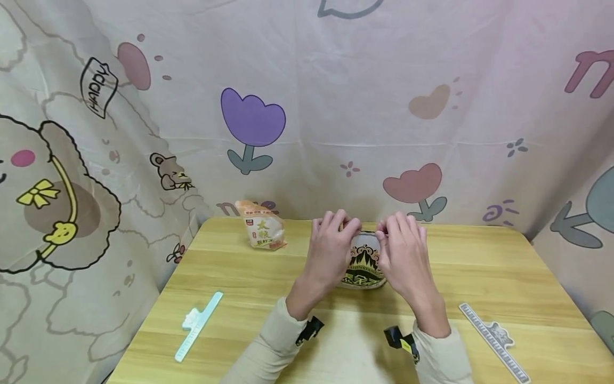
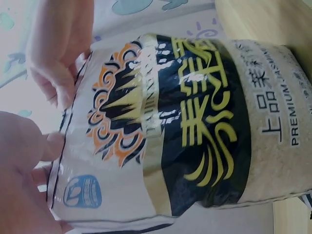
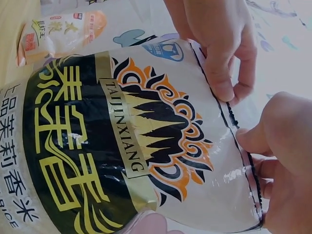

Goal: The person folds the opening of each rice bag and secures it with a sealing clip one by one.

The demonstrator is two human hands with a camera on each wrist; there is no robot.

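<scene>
A rice bag [image 1: 364, 261] with black, gold and orange print stands upright on the table, its top edge held by both hands. My left hand [image 1: 333, 245] pinches the black-edged top on the left side, thumb in front. On the right side of that edge, my right hand [image 1: 405, 253] pinches it the same way, with a short stretch of edge between the hands. In the right wrist view, the top of the bag [image 3: 161, 126] looks flat, and the left fingers [image 3: 224, 73] and right thumb [image 3: 253, 139] press along the seam.
A smaller orange-and-white packet [image 1: 264, 229] stands at the back left of the wooden table [image 1: 259, 277]. A teal ruler-like clip [image 1: 199, 325] lies at the front left, a grey one [image 1: 494, 341] at the front right. Behind the table hangs a printed curtain [image 1: 326, 106].
</scene>
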